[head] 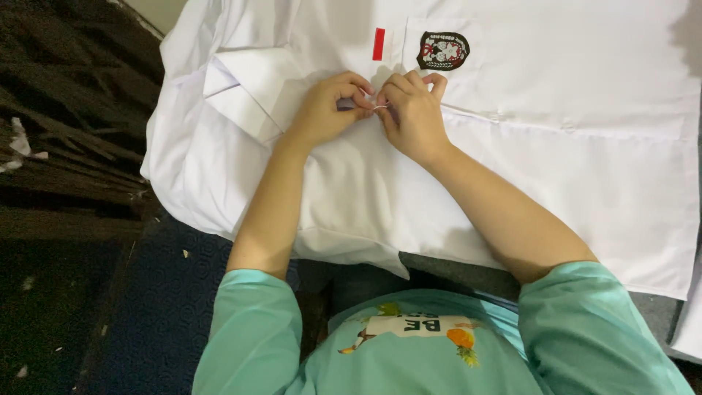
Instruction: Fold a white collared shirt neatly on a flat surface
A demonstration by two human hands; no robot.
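Note:
A white shirt [556, 146] lies spread flat in front of me, its collar [241, 88] folded at the left. On its chest pocket sit a dark round badge [442, 50] and a small red strip [378, 44]. My left hand [329, 106] and my right hand [413, 110] meet just below the pocket, fingertips pinched together on the shirt's front edge, apparently at a small button [380, 107]. Both hands rest on the fabric. What lies between the fingertips is mostly hidden.
My teal sleeves [256, 329] and shirt front fill the bottom of the view. A dark patterned mat [153, 307] and dark wooden floor [58, 146] with bits of scrap lie to the left. Grey surface [658, 314] shows under the shirt's lower right edge.

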